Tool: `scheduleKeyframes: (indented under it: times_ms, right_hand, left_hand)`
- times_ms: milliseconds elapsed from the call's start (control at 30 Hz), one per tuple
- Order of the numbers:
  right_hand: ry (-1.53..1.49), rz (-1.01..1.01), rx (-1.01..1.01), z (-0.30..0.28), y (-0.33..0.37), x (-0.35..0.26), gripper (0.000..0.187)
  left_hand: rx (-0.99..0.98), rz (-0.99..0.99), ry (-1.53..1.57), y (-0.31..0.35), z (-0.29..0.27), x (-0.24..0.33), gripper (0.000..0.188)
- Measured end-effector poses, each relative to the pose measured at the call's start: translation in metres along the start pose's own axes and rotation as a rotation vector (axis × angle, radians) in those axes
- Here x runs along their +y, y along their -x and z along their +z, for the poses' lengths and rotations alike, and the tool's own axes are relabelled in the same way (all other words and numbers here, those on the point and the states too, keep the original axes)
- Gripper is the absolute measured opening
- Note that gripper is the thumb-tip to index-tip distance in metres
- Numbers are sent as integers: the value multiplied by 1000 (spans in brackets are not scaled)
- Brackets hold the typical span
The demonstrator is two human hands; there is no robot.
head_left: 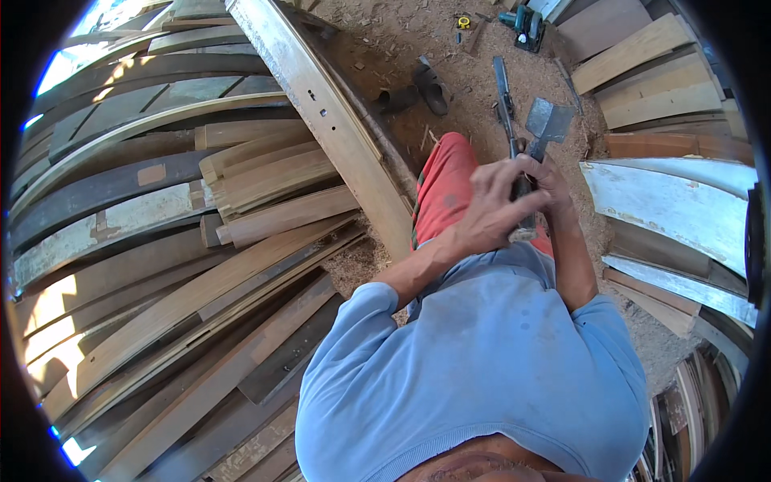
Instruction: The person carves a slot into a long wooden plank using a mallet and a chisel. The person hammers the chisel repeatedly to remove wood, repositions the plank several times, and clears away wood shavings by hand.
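In front of my lap, my left hand (491, 205) and my right hand (552, 186) come together, fingers closed around the dark handle of a tool. A broad, flat grey metal blade (549, 120) stands out beyond my right hand. The handle's lower end (523, 234) shows below my fingers. A long, narrow dark metal bar (503, 100) runs forward from beside my hands. Whether it joins the bladed tool is hidden by my fingers. My knee in red cloth (451, 181) is just left of my left hand.
A long wooden plank (341, 149) with small holes lies to my left, beside stacked boards (273, 173). More boards (654, 80) and a whitish panel (675, 205) lie on the right. Dark sandals (431, 88), a yellow tape measure (463, 22) and a green power tool (528, 28) rest on the ground ahead.
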State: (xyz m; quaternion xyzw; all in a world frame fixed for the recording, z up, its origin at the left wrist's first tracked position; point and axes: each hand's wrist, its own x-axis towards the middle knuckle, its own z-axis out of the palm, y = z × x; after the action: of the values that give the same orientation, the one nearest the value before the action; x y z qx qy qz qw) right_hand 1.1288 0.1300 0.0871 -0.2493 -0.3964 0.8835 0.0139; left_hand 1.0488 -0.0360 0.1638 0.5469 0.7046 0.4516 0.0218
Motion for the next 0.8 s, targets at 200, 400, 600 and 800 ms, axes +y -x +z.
scheduleKeyframes:
  times_ms: [200,400,600,800]
  right_hand:
    - [-171,-46,2,13,10,-7,27]
    - [-123,-37,-3,21,10,-11,28]
    - [-69,-27,-15,25,11,-17,30]
    - [-175,-1,-71,11,0,-11,29]
  left_hand:
    - [-486,-623,-683,69,-69,-171,48]
    - [-836,-708,-779,78,-99,-236,29]
    - [-655,-810,-394,73,-117,-263,32]
    - [100,-1120,-660,137,-121,-194,75]
